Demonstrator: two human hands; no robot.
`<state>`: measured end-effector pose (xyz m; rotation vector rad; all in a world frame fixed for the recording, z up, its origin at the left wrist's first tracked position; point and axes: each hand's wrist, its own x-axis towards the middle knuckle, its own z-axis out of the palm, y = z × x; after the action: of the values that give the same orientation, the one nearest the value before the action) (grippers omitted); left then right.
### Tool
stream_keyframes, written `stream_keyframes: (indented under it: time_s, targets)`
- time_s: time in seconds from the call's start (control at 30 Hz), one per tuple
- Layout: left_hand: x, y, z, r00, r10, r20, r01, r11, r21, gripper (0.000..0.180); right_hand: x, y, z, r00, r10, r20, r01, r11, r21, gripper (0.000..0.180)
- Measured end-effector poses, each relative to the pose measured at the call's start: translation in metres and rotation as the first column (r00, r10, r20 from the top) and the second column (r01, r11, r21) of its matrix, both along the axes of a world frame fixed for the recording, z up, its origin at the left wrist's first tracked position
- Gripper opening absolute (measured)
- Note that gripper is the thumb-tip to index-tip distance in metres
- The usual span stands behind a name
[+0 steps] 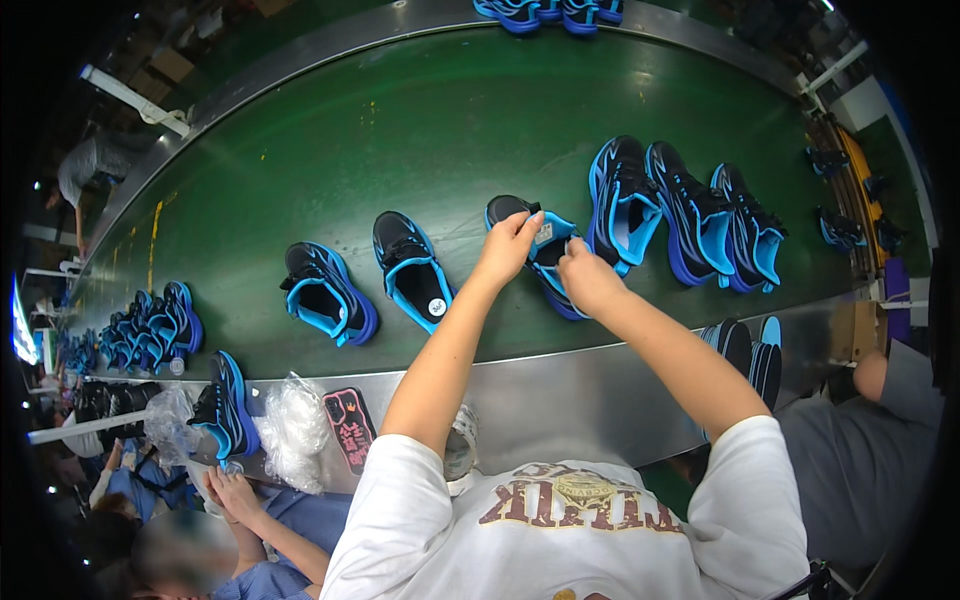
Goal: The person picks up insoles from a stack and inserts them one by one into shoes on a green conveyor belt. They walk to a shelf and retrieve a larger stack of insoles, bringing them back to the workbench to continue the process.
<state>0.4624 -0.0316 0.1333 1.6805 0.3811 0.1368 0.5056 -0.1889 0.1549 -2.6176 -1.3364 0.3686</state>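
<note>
Midway through fitting a shoe (545, 255) on the green belt (440, 140), left hand (508, 246) and right hand (585, 278) pinch its opening; beside their grip more shoes (690, 215) wait, so seating the insert likely comes next.

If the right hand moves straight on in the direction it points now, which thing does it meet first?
The right hand already touches the black and blue shoe that both hands work on. Pushing on up the belt, it would probably meet that shoe's tongue and collar; beyond lies bare green belt.
</note>
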Motion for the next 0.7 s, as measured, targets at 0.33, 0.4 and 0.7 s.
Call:
stream_keyframes:
  time_s: [0.33,0.4,0.7]
  targets:
    - [-0.009,-0.002,0.016,0.995,0.096,-0.041,-0.087,0.980,0.180,0.035,-0.004,-0.002,0.065,0.993,0.077,-0.094,-0.105,0.934,-0.340,0.019]
    - [-0.013,0.000,0.014,0.994,0.103,-0.031,-0.098,0.986,0.135,0.033,0.000,-0.004,0.055,0.981,0.175,-0.088,-0.193,0.936,-0.296,0.017]
    - [-0.012,-0.015,0.007,0.977,0.185,0.105,-0.202,0.962,0.186,0.032,0.011,0.014,-0.018,0.939,0.267,0.216,-0.240,0.960,-0.145,0.012]
